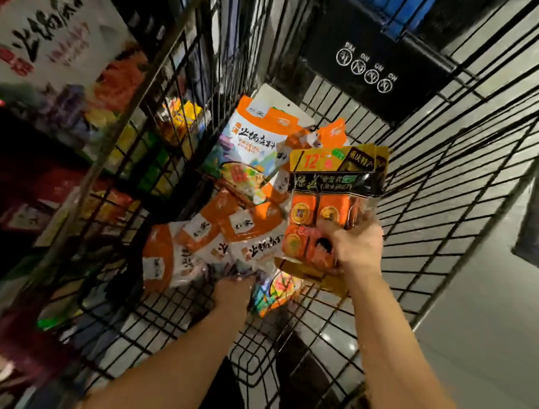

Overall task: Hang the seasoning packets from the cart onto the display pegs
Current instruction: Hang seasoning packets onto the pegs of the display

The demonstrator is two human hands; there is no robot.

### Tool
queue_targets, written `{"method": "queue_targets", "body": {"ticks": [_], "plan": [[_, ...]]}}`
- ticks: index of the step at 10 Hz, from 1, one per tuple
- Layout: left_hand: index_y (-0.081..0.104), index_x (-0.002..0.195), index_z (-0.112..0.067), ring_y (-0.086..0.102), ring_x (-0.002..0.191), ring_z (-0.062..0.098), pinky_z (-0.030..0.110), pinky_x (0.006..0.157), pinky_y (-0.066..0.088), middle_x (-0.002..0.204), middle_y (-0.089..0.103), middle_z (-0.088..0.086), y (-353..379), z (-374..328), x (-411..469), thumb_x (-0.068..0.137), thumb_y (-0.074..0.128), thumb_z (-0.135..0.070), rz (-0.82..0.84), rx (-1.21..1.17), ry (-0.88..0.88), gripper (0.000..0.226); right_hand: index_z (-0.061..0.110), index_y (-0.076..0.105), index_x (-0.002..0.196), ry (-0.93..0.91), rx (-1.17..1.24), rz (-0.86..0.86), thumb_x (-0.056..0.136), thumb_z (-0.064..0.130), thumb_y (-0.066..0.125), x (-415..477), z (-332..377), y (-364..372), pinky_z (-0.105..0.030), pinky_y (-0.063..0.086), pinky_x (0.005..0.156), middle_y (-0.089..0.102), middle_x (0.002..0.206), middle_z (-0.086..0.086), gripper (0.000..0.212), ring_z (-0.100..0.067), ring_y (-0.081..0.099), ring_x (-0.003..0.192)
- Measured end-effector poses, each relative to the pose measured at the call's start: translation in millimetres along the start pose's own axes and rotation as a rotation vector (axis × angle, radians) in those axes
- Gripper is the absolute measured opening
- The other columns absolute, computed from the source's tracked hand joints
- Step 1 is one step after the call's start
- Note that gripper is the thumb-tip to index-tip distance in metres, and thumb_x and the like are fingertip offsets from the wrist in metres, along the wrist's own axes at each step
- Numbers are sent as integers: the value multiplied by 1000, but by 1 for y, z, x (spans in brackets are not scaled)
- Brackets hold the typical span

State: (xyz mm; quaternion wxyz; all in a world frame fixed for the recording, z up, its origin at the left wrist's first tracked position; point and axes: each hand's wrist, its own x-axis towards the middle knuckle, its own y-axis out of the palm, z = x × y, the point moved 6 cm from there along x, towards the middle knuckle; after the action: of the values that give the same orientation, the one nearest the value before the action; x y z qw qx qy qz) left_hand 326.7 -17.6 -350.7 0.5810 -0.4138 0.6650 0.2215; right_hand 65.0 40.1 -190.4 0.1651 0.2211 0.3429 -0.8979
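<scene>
- A shop aisle with a pale glossy floor (483, 334) that shows light spots. Blurred shelves (40, 154) of bright packaged goods stand on the left.
- A cart (431, 184) of thin black wire grid fills the middle, seen from above, with its walls rising on all sides.
- The right hand (353, 246) is clamped on the lower part of a black-and-gold packet (330, 189), fingers curled round it. It holds the packet upright inside the cart, near the right wall.
- That packet is crinkly glossy plastic. It has a yellow top band with a red number, and a clear window shows square orange blocks in rows.
- The left hand (232, 293) reaches low into the cart and touches the bottom edge of the heap. Its fingers are blurred and partly hidden, so its grip cannot be told.
- The heap is flat orange-and-white seasoning packets (227, 233), shiny pouches with black characters, overlapping and tilted against the left wall.
- A taller pouch (253, 141) of the same kind leans behind them.
- A multicoloured packet (274, 295) lies under the right forearm.
- A black plastic flap (366, 63) with white round pictograms closes the far end.
</scene>
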Motion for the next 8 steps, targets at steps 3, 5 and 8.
{"method": "queue_targets", "body": {"ticks": [3,5,8], "plan": [[61,102,-6,57,79,27,35,71,45,91,61,10,58,-28,-12,92,74,-27,-108,21,123,27,37,48,127,-32,-100,50,29,73,84,30,-3,-4,-48,62,84,74,104,6,111,-22,74,88],[48,96,-15,49,76,27,33,65,39,75,47,3,11,-75,-65,96,60,-10,-236,-84,362,13,18,55,120,-176,-171,78,58,65,84,0,44,-40,-47,60,87,68,110,-3,82,-28,68,98],[66,81,-19,60,69,16,30,73,47,74,64,5,-112,-129,-280,97,64,-5,-470,-264,869,21,12,67,114,-478,160,427,69,40,92,-72,163,-81,-45,60,83,77,98,-9,59,-30,73,87]]}}
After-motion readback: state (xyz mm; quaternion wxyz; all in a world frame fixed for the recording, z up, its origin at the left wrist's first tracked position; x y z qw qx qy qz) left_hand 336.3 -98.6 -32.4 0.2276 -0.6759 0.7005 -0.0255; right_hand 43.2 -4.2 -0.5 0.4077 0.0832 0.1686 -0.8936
